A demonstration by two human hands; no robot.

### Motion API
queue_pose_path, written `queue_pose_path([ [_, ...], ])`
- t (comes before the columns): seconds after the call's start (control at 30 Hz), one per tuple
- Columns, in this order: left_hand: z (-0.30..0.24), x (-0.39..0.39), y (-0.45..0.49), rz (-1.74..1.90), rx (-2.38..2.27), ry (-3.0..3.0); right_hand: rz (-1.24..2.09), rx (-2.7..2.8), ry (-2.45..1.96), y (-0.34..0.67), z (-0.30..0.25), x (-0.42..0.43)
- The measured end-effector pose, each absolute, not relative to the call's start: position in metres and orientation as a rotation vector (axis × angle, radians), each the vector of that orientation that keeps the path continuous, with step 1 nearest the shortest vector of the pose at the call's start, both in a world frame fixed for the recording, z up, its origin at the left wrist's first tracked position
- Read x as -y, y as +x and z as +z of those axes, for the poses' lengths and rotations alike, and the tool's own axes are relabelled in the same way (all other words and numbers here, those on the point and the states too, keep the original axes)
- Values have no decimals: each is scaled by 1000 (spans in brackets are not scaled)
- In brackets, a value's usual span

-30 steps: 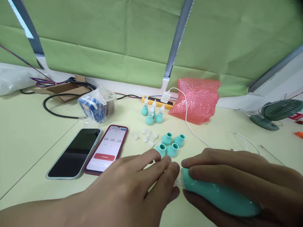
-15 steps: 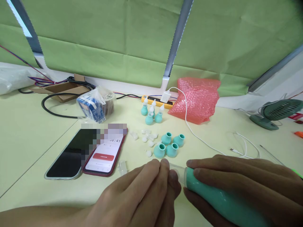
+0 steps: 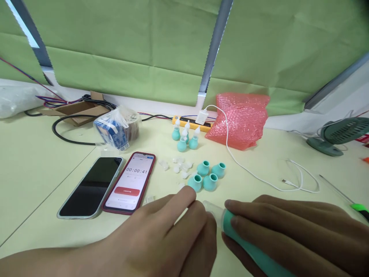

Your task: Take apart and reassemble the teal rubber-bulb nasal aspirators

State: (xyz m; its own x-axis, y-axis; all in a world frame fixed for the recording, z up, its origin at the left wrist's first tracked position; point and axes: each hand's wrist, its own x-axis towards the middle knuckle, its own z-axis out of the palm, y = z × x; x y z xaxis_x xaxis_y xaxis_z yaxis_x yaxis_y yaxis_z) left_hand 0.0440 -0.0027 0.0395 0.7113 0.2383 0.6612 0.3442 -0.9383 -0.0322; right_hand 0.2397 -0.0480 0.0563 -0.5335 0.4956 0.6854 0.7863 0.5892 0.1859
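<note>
One curled left hand [image 3: 170,234] faces the right hand [image 3: 300,231] wrapping a teal bulb [image 3: 253,250].

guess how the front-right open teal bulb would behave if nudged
The front-right open teal bulb is probably light for its size, since it looks hollow through the top. It might rock or roll, given its rounded body.

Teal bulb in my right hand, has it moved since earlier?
Yes, the teal bulb has shifted: its body slants more toward the person, away from the yellow power strip.
</note>
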Motion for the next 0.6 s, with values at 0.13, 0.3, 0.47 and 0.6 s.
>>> queue_pose_path([
  [0.13, 40, 1, 45, -1023, 362, -2659, -639, 2267, -965, 235, 61, 44],
  [0.3, 49, -5, 44, -958, 328, -2730, -654, 2228, -942, 239, 61, 46],
  [0.47, 46, -7, 41, -1084, 358, -2858, -506, 2152, -1158, 240, 60, 50],
  [0.6, 40, -7, 42, -1137, 465, -2958, -345, 2197, -1220, 236, 66, 52],
])
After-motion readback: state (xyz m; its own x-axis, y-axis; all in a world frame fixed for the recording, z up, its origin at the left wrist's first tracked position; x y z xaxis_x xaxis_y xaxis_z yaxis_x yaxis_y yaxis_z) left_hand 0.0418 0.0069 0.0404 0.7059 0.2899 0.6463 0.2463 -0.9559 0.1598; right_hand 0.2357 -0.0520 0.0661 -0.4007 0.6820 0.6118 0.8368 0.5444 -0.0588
